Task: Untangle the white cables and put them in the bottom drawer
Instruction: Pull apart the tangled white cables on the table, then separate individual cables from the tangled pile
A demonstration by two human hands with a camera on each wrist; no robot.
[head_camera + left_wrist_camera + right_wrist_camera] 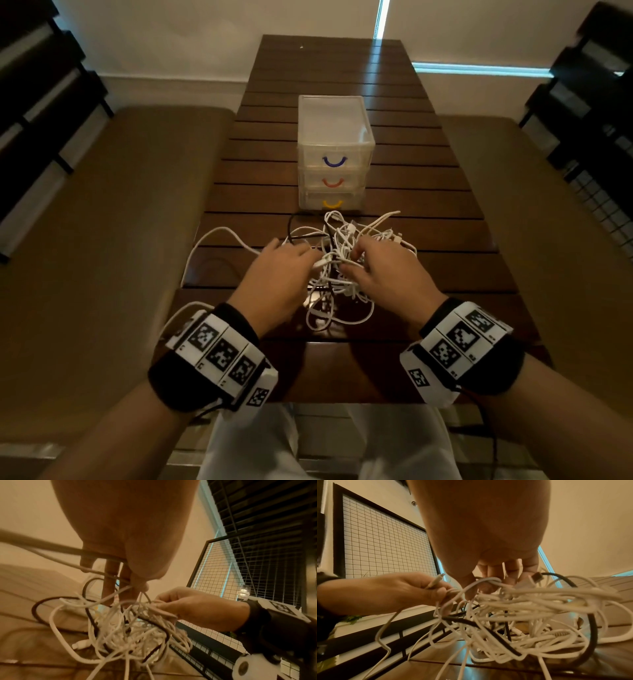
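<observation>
A tangle of white cables (342, 233) mixed with a black cable (291, 226) lies on the slatted wooden table (411, 219), just in front of a translucent three-drawer unit (334, 137). Its bottom drawer (332, 204), with a yellow handle, is closed. My left hand (310, 255) pinches one white cable near its plug (436, 581) at the tangle's left side. My right hand (352, 260) has its fingers (496, 572) curled into the tangle (522, 608) and grips white strands. The knot (130, 632) hangs partly lifted between both hands.
One loose white strand (219, 234) loops off to the left, over the table's left edge. Tan benches (102, 240) flank the table. Dark shelves and a wire-mesh panel (603, 205) stand on the right. The upper drawers, with blue and orange handles, are closed.
</observation>
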